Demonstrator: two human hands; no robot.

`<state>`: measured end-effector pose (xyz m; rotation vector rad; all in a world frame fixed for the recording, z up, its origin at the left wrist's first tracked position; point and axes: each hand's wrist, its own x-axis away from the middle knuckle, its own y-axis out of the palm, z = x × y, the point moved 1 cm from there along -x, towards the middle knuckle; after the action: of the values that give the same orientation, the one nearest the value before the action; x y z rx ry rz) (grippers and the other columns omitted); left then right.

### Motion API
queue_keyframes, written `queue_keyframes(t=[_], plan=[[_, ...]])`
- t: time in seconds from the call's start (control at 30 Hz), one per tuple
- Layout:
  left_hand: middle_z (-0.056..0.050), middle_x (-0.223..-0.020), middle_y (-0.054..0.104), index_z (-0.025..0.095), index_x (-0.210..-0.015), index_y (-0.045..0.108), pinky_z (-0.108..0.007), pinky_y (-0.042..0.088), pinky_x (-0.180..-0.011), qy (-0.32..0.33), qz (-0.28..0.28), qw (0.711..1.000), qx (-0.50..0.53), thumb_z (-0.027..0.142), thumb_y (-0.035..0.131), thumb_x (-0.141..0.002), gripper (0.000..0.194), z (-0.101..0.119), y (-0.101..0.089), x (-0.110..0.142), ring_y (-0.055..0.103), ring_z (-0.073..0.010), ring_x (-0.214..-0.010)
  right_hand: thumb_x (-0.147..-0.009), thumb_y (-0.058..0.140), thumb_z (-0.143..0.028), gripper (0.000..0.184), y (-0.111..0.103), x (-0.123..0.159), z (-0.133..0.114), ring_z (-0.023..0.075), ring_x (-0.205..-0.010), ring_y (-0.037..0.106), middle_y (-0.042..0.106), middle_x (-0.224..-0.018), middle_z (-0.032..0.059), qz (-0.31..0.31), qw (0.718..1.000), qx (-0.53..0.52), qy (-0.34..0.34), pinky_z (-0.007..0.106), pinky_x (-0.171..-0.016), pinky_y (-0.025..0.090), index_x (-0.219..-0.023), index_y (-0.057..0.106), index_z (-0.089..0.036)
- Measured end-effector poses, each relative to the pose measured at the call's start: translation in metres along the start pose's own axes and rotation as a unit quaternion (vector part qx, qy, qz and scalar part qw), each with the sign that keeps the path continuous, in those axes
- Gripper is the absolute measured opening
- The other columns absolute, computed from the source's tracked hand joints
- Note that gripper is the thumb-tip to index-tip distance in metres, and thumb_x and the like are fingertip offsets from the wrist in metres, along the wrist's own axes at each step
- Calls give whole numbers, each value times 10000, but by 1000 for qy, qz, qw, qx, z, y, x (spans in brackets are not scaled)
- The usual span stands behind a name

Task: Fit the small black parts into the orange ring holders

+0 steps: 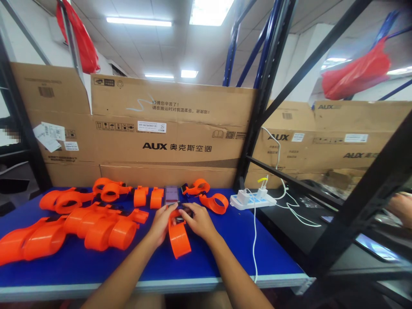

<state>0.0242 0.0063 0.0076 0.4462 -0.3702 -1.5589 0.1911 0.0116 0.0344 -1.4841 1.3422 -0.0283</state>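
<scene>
An orange ring-shaped part [180, 241] is held in the grip of both hands [163, 223] [198, 219] — near the blue surface's [180, 268] back edge.

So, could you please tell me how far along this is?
Possibly done: the grouped orange pieces at left, several showing dark parts. In hand: one orange piece, between left hand and right hand. Possibly remaining: two orange pieces at right; their status is unclear.

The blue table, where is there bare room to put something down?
The table is bare between the right forearm and the white cable, and from that cable to the right edge. A bare strip runs between the left-side orange rings and the front edge. It's crowded behind that, and around the left hand and right hand.
</scene>
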Motion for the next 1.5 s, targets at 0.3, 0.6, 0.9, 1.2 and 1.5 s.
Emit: queue_keyframes(t=[0.3,0.6,0.9,1.2,1.5], plan=[[-36,-736,692,142,-952,726,-214,401,-425,62,-6,983,-170,528,794,-771,432,2,-3,0,504,-78,-422,-892,606,-190,122,1,2,-3,155,-680,588,666,-797,31,-1,999,27,-24,239,-621,394,-974,696,-189],[-13,-650,666,142,-948,753,-215,379,-412,51,-4,988,-143,460,859,-708,413,3,-5,-3,474,-78,-395,-919,555,-190,114,0,2,-10,151,-664,557,621,-747,22,-3,998,62,-28,235,-608,362,-851,647,-190],[-15,-638,668,142,-884,752,-216,344,-396,58,-21,989,-132,436,865,-703,362,4,-6,-4,455,-75,-383,-953,528,-229,171,-3,3,-13,156,-667,573,638,-743,30,-17,996,80,-29,240,-611,367,-861,668,-192],[61,-414,479,153,-798,688,-205,255,-378,-2,-40,998,-57,473,844,-722,364,19,-5,-1,361,-65,-326,-988,410,-257,332,-8,-2,-5,172,-673,635,713,-753,47,74,992,-98,42,248,-636,447,-776,656,-188],[72,-451,513,165,-809,661,-205,341,-411,21,80,996,-31,451,892,-662,396,12,-13,-9,423,-71,-338,-892,530,-272,175,-5,-5,15,220,-773,630,710,-801,56,146,981,18,123,303,-722,468,-875,686,-194]])
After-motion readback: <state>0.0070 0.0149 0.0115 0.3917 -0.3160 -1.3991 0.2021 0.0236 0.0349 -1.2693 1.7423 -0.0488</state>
